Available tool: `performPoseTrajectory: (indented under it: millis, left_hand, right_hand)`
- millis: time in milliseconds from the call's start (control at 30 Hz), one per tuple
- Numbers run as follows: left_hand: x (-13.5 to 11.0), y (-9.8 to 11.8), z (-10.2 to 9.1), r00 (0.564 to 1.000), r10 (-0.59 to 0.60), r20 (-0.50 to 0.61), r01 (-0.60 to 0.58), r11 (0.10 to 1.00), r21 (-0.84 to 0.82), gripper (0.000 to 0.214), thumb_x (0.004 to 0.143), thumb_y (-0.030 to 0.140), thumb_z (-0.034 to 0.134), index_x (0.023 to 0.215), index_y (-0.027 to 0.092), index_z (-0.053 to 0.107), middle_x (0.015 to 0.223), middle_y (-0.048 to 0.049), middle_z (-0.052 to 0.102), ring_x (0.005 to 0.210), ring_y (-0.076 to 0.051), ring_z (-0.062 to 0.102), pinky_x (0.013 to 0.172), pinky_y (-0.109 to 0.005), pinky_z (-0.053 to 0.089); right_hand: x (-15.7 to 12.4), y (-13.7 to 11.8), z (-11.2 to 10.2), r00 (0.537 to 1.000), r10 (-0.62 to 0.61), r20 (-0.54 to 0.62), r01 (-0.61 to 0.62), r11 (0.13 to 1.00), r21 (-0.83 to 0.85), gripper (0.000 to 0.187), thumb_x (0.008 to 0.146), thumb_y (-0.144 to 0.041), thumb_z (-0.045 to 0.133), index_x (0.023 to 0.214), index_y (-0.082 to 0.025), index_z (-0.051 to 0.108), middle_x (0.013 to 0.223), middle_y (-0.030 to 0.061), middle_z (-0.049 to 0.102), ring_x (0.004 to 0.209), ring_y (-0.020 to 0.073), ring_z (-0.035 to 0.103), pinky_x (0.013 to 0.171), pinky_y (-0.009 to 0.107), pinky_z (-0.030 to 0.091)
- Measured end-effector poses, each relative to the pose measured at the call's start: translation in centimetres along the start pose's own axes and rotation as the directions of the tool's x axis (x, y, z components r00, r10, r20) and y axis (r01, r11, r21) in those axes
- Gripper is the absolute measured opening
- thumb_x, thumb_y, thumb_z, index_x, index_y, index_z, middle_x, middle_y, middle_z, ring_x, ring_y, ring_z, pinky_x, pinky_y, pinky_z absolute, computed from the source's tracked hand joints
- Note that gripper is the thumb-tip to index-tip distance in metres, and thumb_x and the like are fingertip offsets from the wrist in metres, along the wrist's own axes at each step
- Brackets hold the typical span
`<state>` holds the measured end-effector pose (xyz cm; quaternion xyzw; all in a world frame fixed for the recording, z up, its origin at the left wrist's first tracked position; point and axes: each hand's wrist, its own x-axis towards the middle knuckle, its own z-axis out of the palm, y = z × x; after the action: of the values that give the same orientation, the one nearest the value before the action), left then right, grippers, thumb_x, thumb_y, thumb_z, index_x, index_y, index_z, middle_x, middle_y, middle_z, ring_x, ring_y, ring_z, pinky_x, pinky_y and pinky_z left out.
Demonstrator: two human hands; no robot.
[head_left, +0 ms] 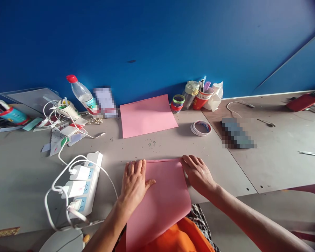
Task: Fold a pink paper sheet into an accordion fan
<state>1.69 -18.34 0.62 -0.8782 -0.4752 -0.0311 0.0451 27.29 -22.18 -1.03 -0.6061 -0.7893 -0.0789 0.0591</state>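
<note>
The pink sheet (165, 185) lies right under me, its far edge stretched between my two hands, and that edge is what everything hangs on: left grip (133, 180) at one far corner, right grip (198, 171) at the other. Neither is clearly nearer, though the left covers more of the paper. The sheet's long axis runs from that far edge back toward my body, and the near end curves down past the front of the counter (223, 180) over some orange cloth (170, 239). A narrow band (164, 160), folded by the look of it, runs along the far edge.

My left grip is loosely open, fingers together on the corner and thumb spread out over the pink. The right bends its fingers at its corner (the thumb is hidden, so I cannot tell whether it pinches or only presses).

The counter is flat and grey, with a seam off to my right. Ahead lies a second pink sheet (148, 119), with a tape roll (194, 131) just to its right; a power strip (93, 175) trailing white cables sits left of my hand. A blue wall (157, 38) closes off the back.
</note>
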Motion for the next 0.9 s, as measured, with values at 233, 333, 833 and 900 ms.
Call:
performPoseTrajectory:
  millis: [233,333,833,900]
  left_hand:
    - [-0.1,-1.4,0.5,0.998,0.039,-0.056,-0.040,0.999,-0.032,0.060,0.084,0.052,0.054,0.129,0.012,0.050,0.113,-0.0128,0.057,0.098,-0.028,0.052,0.107,-0.058,0.026]
    - [0.3,-1.9,0.4,0.997,0.041,-0.062,-0.046,0.996,-0.076,0.046,0.087,0.042,0.053,0.123,0.013,0.054,0.110,-0.0116,0.058,0.097,-0.027,0.053,0.107,-0.057,0.026]
    - [4.4,-3.3,-0.3,0.997,0.025,0.075,-0.003,0.962,-0.273,0.020,0.089,0.014,0.043,0.081,0.019,0.060,0.087,-0.0051,0.058,0.082,-0.019,0.054,0.081,-0.034,0.043]
    - [4.8,-3.4,-0.2,0.996,0.013,0.091,0.012,0.962,-0.272,0.021,0.089,0.014,0.042,0.081,0.019,0.061,0.086,-0.0048,0.059,0.082,-0.019,0.054,0.081,-0.034,0.042]
  right_hand:
    - [1.3,1.4,-0.7,0.997,0.055,0.061,-0.062,0.991,0.116,0.038,0.078,0.003,0.041,0.102,-0.015,0.065,0.099,0.0098,0.064,0.093,0.0227,0.052,0.078,0.034,0.038]
    - [3.0,1.2,-0.9,0.996,0.067,0.066,-0.082,0.965,0.250,0.037,0.084,-0.001,0.038,0.105,-0.016,0.065,0.100,0.0090,0.064,0.092,0.0203,0.053,0.076,0.031,0.039]
    - [7.3,-0.1,-1.6,0.942,-0.044,0.333,-0.088,0.925,0.371,0.014,0.088,-0.018,0.053,0.089,-0.019,0.067,0.093,0.0073,0.062,0.090,0.0191,0.054,0.075,0.028,0.039]
    - [7.8,-0.3,-1.4,0.938,-0.039,0.345,-0.099,0.922,0.374,0.018,0.089,-0.017,0.050,0.083,-0.019,0.067,0.089,0.0066,0.062,0.087,0.0178,0.054,0.071,0.027,0.039]
